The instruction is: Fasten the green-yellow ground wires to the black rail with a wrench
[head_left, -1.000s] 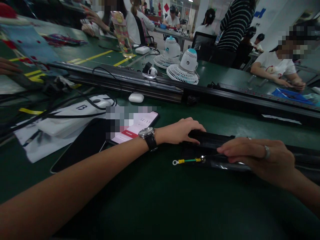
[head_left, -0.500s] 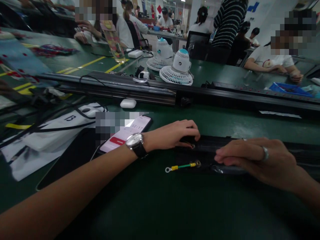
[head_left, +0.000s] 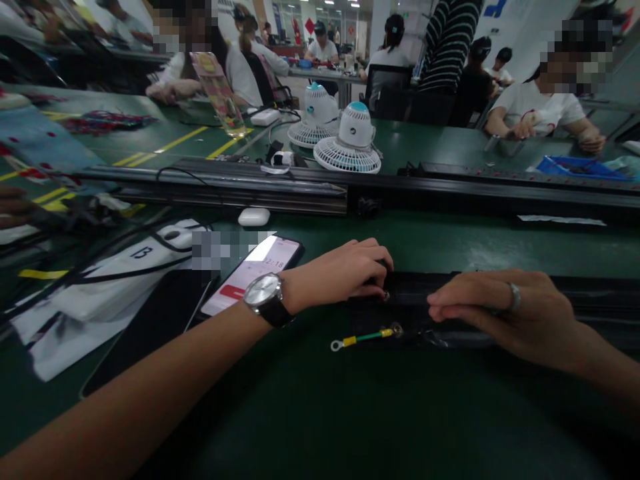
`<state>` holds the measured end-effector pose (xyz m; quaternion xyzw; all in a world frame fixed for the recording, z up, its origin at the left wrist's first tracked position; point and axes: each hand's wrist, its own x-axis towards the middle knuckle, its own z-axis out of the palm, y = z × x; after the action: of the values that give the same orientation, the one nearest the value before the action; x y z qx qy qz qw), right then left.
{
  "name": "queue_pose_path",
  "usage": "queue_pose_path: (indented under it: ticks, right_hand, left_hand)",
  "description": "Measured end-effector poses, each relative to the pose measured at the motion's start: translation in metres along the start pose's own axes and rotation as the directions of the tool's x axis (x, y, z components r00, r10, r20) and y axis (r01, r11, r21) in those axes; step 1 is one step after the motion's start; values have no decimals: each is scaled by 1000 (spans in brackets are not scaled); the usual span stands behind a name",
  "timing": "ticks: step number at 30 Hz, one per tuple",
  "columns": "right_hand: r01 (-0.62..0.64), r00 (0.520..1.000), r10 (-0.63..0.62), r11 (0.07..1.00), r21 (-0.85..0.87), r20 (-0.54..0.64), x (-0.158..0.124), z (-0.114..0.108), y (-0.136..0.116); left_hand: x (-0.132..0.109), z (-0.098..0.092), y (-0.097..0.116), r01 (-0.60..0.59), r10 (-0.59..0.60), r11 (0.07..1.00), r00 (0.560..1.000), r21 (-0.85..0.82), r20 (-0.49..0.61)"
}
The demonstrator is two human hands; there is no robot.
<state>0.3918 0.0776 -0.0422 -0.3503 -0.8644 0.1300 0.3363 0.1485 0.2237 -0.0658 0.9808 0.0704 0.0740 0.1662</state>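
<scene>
A long black strip (head_left: 415,288), glossy as if plastic-wrapped, lies across the green table in front of me. At its left end my left hand (head_left: 363,268) is closed, fingers curled and thumb tip beside a small metal piece (head_left: 387,295). Whatever those fingers pinch is hidden. Over the strip, farther right, my right hand (head_left: 520,313) has its fingertips pressed to the thumb; I cannot make out anything between them. A short green wire (head_left: 371,336) with yellow sleeves and a ring terminal (head_left: 337,346) extends left from the strip's near side.
Left of my hands lie a lit phone (head_left: 250,273), a dark tablet-like slab (head_left: 145,333) and a white power strip (head_left: 125,273) with black cables. Beyond are a white earbud case (head_left: 254,217), long dark rails (head_left: 280,193) and two white fans (head_left: 350,137). Co-workers sit across the table.
My left fingers have curled in closer to the thumb. The right hand has shifted slightly left, still pinched. The whole view has moved a little; the wire stays at the strip.
</scene>
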Motion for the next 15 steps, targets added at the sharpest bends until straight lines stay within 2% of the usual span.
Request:
queue_pose_path:
  ticks: [9, 15]
  right_hand:
    - [-7, 1000, 7, 1000, 19, -13, -1, 1, 2]
    - [-28, 1000, 28, 1000, -12, -8, -2, 0, 2]
  left_hand:
    - [2, 0, -2, -1, 4, 998, 999, -65, 41]
    - [3, 1, -1, -6, 6, 1000, 999, 16, 47]
